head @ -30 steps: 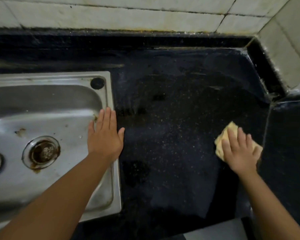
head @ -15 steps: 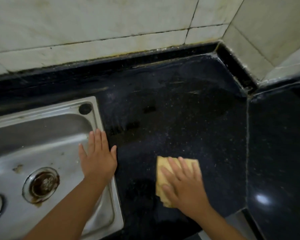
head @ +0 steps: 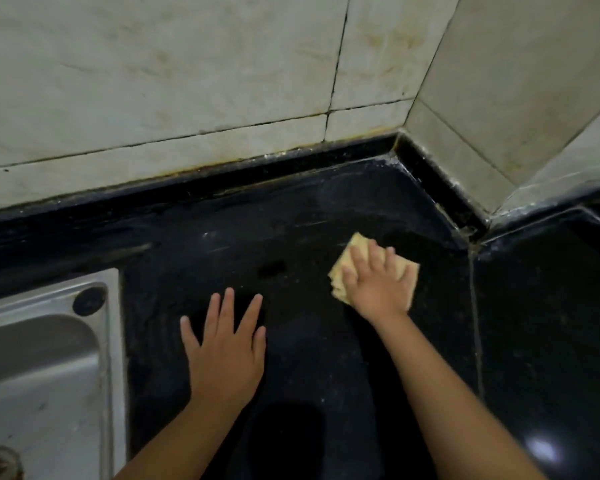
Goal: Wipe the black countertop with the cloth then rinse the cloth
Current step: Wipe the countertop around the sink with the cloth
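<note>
Covering most of the lower view, black countertop (head: 291,216), streaked and wet-looking, runs back to a tiled wall (head: 153,81) that turns a corner at far right. Steel sink (head: 42,358) set into counter at left; round dark hole in its rim corner. Left hand (head: 224,351) lies flat on counter right of sink, fingers spread, holding nothing. Right hand (head: 378,282) presses flat, fingers straight, on yellow cloth (head: 340,268) toward the back corner, cloth edges showing around fingers.
</note>
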The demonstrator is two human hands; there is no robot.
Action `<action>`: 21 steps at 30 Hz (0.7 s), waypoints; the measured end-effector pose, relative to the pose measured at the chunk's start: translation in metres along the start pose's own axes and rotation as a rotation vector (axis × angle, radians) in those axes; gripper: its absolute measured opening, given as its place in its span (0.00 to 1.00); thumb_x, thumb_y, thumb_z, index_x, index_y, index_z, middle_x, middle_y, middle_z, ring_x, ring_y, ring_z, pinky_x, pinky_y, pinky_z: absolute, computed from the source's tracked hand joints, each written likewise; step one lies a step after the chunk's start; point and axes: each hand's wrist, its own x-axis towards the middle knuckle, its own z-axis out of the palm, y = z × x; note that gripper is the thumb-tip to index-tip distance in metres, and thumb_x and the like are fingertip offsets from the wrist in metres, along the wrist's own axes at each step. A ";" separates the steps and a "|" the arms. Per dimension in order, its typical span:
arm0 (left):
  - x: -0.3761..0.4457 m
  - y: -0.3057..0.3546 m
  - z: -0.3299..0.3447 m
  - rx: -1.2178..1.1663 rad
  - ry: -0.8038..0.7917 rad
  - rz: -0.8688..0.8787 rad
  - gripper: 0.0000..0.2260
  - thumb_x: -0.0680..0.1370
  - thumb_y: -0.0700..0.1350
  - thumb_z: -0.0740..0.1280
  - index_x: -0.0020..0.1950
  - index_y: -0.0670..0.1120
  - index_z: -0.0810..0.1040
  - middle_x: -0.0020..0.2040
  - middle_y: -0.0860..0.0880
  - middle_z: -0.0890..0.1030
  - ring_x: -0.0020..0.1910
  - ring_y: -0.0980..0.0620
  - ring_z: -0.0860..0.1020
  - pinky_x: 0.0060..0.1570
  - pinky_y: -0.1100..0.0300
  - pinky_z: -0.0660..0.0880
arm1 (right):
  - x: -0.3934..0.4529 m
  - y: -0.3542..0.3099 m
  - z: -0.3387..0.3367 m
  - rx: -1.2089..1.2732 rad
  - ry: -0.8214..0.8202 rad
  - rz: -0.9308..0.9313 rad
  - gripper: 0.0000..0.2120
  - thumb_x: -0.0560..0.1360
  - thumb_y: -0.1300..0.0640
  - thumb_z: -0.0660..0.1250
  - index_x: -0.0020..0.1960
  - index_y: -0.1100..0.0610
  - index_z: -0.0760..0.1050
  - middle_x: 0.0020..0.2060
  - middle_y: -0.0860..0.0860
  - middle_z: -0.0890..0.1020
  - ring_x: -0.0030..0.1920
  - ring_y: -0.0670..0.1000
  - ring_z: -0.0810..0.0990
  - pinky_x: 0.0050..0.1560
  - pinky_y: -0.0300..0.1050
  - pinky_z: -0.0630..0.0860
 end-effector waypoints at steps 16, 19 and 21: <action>0.070 0.029 0.008 -0.074 0.157 -0.034 0.25 0.76 0.52 0.51 0.61 0.38 0.77 0.62 0.38 0.76 0.63 0.40 0.73 0.59 0.38 0.65 | 0.067 0.082 -0.033 0.036 0.085 0.026 0.25 0.80 0.43 0.43 0.76 0.45 0.45 0.76 0.47 0.42 0.76 0.53 0.39 0.73 0.57 0.41; 0.071 0.028 0.014 -0.074 0.214 -0.026 0.25 0.76 0.52 0.51 0.61 0.38 0.77 0.63 0.37 0.75 0.64 0.39 0.72 0.60 0.39 0.64 | 0.119 0.027 -0.041 0.035 0.036 -0.038 0.26 0.80 0.43 0.44 0.76 0.47 0.44 0.76 0.48 0.41 0.76 0.54 0.39 0.72 0.59 0.39; 0.071 0.026 0.015 -0.102 0.215 -0.037 0.26 0.76 0.52 0.50 0.62 0.38 0.76 0.64 0.37 0.74 0.65 0.40 0.70 0.62 0.40 0.63 | 0.122 -0.014 -0.037 0.015 0.026 -0.179 0.26 0.80 0.44 0.44 0.76 0.47 0.44 0.76 0.48 0.42 0.76 0.56 0.40 0.72 0.59 0.40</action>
